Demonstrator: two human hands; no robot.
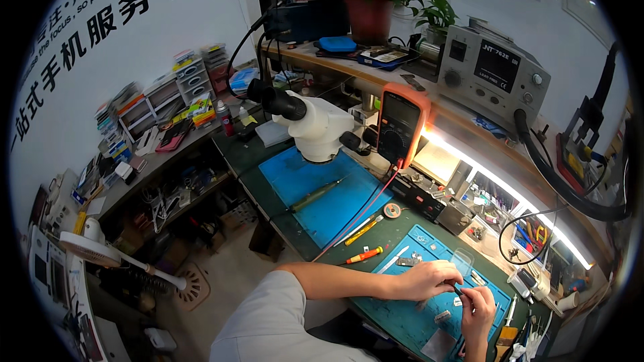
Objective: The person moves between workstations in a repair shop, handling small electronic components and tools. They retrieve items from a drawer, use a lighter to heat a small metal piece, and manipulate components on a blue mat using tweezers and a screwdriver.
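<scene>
My left hand (433,280) and my right hand (477,310) meet over a blue repair mat (382,305), fingertips pinched close together. Between them sits a small dark piece, too small and too covered to name. Beneath and beside the hands lie small metal parts (442,316). To the left of my left hand rest a small circuit board (406,261) and a thin white-bladed tool (393,259). A clear plastic box (463,261) stands just beyond the fingers.
Left of the mat lie an orange-handled screwdriver (364,255) and a solder spool (392,210). A white microscope (318,127) overhangs another blue mat (288,177). An orange multimeter (401,124) stands behind. Brushes and tools (516,338) crowd the right; a soldering station (495,70) sits on the shelf.
</scene>
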